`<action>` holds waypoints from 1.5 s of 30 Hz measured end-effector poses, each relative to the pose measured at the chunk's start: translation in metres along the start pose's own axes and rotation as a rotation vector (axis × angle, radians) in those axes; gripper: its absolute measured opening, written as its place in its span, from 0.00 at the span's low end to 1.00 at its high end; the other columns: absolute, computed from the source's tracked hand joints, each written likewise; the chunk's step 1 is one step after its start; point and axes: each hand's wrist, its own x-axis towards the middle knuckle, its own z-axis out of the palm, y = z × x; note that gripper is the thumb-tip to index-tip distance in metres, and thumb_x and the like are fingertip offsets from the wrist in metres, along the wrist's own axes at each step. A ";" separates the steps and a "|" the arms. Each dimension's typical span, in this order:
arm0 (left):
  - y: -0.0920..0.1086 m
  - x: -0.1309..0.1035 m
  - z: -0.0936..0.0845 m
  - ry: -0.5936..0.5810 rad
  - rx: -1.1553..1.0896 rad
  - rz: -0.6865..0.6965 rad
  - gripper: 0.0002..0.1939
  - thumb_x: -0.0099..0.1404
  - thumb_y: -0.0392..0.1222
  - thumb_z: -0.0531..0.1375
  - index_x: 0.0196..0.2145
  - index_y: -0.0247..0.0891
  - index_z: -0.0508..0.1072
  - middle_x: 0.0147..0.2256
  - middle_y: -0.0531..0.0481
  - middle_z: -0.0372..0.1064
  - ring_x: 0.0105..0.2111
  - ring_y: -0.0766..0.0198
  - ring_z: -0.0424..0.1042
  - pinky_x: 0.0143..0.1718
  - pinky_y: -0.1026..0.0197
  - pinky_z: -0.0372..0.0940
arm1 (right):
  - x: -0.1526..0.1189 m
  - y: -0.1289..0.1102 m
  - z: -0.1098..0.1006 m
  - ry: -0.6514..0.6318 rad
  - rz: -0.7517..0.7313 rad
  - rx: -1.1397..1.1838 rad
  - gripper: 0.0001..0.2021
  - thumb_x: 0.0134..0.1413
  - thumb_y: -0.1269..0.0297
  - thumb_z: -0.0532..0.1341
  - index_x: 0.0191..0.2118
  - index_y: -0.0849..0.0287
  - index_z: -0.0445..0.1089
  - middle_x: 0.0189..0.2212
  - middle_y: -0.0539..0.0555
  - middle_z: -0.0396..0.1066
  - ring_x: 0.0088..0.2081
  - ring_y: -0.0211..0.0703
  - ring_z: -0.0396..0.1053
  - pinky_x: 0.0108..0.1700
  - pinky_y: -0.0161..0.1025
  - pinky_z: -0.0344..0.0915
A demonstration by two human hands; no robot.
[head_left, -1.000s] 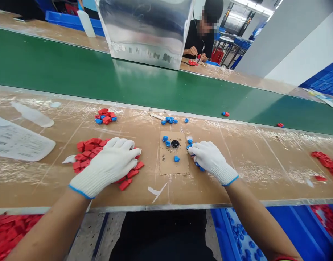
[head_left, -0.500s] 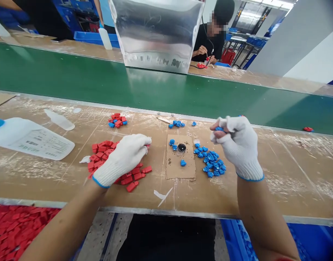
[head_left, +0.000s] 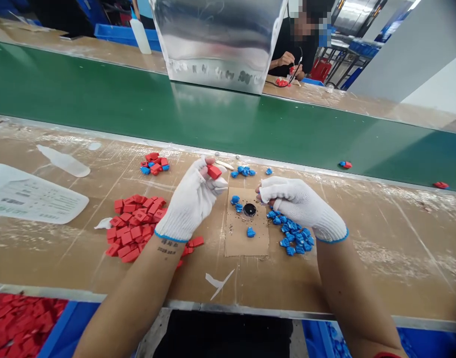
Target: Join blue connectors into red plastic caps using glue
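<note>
Red piece (head_left: 214, 172) tilted, long axis up-left, between left hand (head_left: 190, 201) fingers (head_left: 209, 161).

Factory assembly line: green conveyor belt (head_left: 250, 129)

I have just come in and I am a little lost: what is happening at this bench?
A person in white gloves works at a bench beside a green conveyor belt. The left hand holds up one red piece above the red pile. The right hand rests by the blue pieces, near a cardboard square. Another person works across the belt.
</note>
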 end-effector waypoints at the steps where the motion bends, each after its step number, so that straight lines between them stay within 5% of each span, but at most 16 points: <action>1: -0.003 -0.002 -0.002 -0.008 -0.021 -0.034 0.08 0.69 0.39 0.67 0.42 0.42 0.71 0.35 0.54 0.76 0.29 0.72 0.73 0.33 0.68 0.70 | 0.000 0.001 0.000 -0.021 0.013 0.007 0.12 0.57 0.79 0.54 0.32 0.54 0.67 0.30 0.48 0.65 0.35 0.41 0.62 0.40 0.42 0.63; 9: -0.004 -0.011 -0.015 -0.046 -0.029 -0.057 0.13 0.63 0.38 0.73 0.39 0.40 0.73 0.32 0.56 0.78 0.25 0.76 0.71 0.29 0.72 0.70 | 0.004 0.006 0.014 -0.093 0.051 -0.009 0.12 0.52 0.81 0.55 0.33 0.55 0.67 0.32 0.48 0.67 0.38 0.41 0.65 0.41 0.39 0.63; 17: 0.002 -0.012 -0.022 -0.198 0.151 -0.018 0.09 0.62 0.35 0.71 0.35 0.39 0.73 0.36 0.52 0.77 0.35 0.66 0.79 0.37 0.64 0.77 | 0.006 -0.007 0.016 -0.141 0.056 -0.110 0.13 0.56 0.81 0.53 0.35 0.54 0.68 0.33 0.50 0.68 0.36 0.41 0.65 0.41 0.39 0.64; 25: 0.003 -0.010 -0.019 -0.162 0.186 -0.028 0.06 0.67 0.39 0.67 0.35 0.37 0.73 0.31 0.53 0.74 0.26 0.70 0.76 0.31 0.67 0.74 | 0.000 -0.004 0.027 -0.088 0.190 -0.289 0.18 0.55 0.76 0.57 0.50 0.55 0.73 0.37 0.51 0.78 0.35 0.41 0.72 0.39 0.38 0.67; 45: 0.004 -0.010 -0.018 -0.129 0.255 -0.060 0.07 0.68 0.40 0.65 0.35 0.36 0.72 0.31 0.53 0.74 0.24 0.72 0.73 0.29 0.68 0.71 | 0.002 -0.011 0.024 -0.101 0.244 -0.320 0.16 0.51 0.75 0.58 0.46 0.55 0.71 0.35 0.50 0.76 0.32 0.40 0.70 0.37 0.37 0.64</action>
